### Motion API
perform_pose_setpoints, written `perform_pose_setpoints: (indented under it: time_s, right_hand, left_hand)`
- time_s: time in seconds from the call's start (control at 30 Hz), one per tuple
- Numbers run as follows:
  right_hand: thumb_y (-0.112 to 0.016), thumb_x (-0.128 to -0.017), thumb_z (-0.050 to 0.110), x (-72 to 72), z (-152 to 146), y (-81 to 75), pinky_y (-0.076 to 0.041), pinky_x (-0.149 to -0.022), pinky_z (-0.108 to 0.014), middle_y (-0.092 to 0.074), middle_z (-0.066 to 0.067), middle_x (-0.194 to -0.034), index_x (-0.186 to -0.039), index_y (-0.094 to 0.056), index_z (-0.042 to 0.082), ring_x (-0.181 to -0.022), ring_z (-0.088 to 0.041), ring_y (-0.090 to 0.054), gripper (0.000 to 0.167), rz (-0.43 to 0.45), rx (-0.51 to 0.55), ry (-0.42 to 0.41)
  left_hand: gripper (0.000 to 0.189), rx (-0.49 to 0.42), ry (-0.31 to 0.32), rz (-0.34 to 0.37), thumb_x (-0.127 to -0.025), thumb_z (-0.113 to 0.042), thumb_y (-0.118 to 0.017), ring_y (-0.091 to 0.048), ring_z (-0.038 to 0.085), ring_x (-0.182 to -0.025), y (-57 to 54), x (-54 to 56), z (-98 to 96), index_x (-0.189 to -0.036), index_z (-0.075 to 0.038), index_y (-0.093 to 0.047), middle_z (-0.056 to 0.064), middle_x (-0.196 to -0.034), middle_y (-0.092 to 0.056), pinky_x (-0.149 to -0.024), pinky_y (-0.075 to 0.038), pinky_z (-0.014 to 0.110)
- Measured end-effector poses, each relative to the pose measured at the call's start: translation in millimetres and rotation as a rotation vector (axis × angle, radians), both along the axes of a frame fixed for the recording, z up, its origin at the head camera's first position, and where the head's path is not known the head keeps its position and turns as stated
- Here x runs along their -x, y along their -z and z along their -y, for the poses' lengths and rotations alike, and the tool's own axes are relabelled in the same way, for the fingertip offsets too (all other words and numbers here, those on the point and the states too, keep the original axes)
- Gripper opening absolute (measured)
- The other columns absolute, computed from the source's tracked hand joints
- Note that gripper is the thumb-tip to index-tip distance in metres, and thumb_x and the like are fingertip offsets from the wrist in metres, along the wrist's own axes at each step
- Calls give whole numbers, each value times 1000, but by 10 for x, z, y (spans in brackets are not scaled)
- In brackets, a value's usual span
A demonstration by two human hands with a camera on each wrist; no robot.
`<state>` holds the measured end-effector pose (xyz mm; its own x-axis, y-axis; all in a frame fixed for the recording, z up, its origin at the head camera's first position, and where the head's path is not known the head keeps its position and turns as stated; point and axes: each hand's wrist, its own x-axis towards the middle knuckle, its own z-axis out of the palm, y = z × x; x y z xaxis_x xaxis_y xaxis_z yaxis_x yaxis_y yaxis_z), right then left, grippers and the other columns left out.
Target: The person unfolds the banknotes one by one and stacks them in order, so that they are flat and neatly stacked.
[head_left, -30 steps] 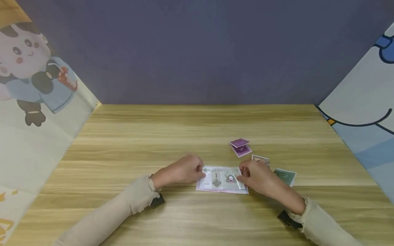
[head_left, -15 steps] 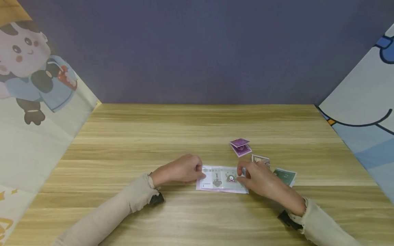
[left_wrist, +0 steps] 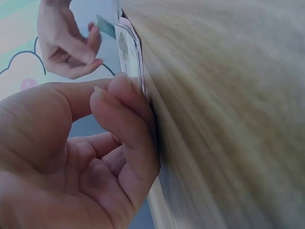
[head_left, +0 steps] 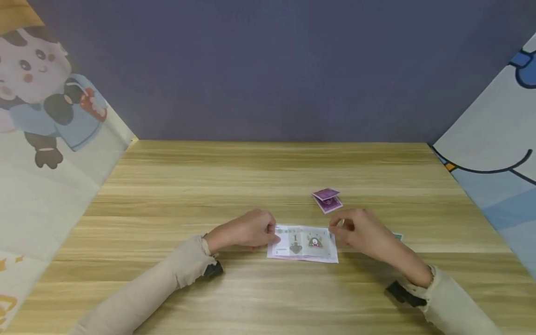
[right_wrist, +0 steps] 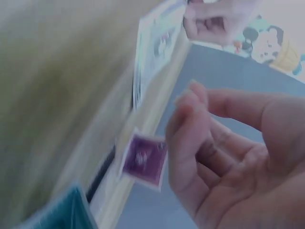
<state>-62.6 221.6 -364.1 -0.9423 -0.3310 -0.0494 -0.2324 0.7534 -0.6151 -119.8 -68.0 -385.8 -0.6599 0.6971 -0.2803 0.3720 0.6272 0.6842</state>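
A small stack of paper play banknotes (head_left: 303, 243) lies flat on the table, the top one showing a 1 and a cartoon figure, with a pinkish edge beneath. My left hand (head_left: 250, 230) pinches the stack's left end between thumb and fingers. In the left wrist view, the stack (left_wrist: 126, 50) meets those fingertips edge-on. Just off the stack's right end hovers my right hand (head_left: 365, 232), its fingers loosely bent. The right wrist view shows that hand (right_wrist: 228, 148) holding nothing, with the stack (right_wrist: 159, 45) apart from it.
A folded purple note (head_left: 328, 201) stands half-opened behind the stack. Only a corner of a green note (head_left: 398, 236) shows past my right hand. A dark wall (head_left: 276, 70) rises behind the wooden table (head_left: 201, 181), with cartoon-printed panels at both sides.
My right hand has come off the stack's right end and shifted right, now covering the brown note and most of the green one. My left hand has stayed put.
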Motion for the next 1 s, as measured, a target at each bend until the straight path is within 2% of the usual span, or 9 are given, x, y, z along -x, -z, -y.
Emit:
perform_pose_setpoints:
  time_s: [0.17, 0.37, 0.5, 0.6, 0.77, 1.0]
  right_hand:
    - [-63, -99, 22, 82, -147, -89, -37, -39, -25, -59, -2, -58, -97, -73, 7, -44, -11, -47, 18, -63, 61, 90]
    - [-63, -100, 28, 300, -238, -179, -44, -43, -28, -62, -7, -63, -91, -72, 9, -51, -23, -55, 23, -95, 156, 100]
    - [-64, -99, 28, 502, -217, -199, -46, -53, -27, -67, -6, -75, -96, -72, 9, -66, -21, -60, 21, -195, 91, 114]
    - [-65, -98, 25, 649, -209, -199, -49, -63, -30, -69, -6, -85, -99, -70, 7, -79, -21, -62, 18, -224, 23, 127]
    - [-68, -94, 17, 843, -194, -182, -51, -75, -39, -70, -11, -95, -107, -67, 2, -88, -26, -64, 20, -154, -22, 102]
    - [-72, -89, 11, 1063, -197, -37, -53, -78, -43, -69, -15, -98, -108, -66, -1, -90, -28, -63, 24, -70, -94, -17]
  left_hand:
    - [28, -2, -4, 13, -94, -18, -69, -52, 13, -39, 7, 2, -5, -69, -8, -62, 4, -53, -58, -39, -39, 18]
    - [27, 3, -10, 19, -94, -17, -69, -51, 11, -39, -2, 3, -6, -70, -9, -61, 3, -53, -59, -38, -38, 17]
    - [27, 8, -13, 15, -94, -17, -69, -51, 11, -39, -3, 6, 6, -70, -9, -61, 3, -53, -59, -38, -38, 17]
    - [27, 7, -13, 17, -94, -18, -69, -51, 11, -39, -8, 6, -4, -70, -8, -61, 3, -53, -59, -38, -38, 17]
    - [28, 18, -17, 19, -95, -19, -69, -51, 12, -39, -18, 6, -37, -70, -8, -61, 3, -53, -58, -38, -38, 17]
    - [28, 34, -28, 19, -94, -19, -70, -50, 10, -38, -1, 17, -64, -69, -8, -61, 2, -52, -57, -37, -36, 17]
